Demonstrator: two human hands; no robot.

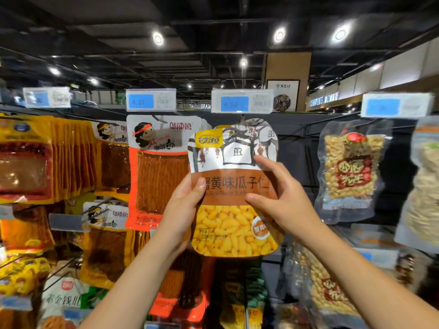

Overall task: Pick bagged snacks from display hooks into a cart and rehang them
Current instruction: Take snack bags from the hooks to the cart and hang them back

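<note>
Both hands grip one snack bag [234,186] raised just under a blue price tag [241,103], the left hand [183,205] pinching its left edge, the right hand [280,200] its right side, beside hanging orange packets [158,172].

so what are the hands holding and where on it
Both hold one yellow seed bag: left hand on its left edge, right hand on its right edge, mid-height.
</note>
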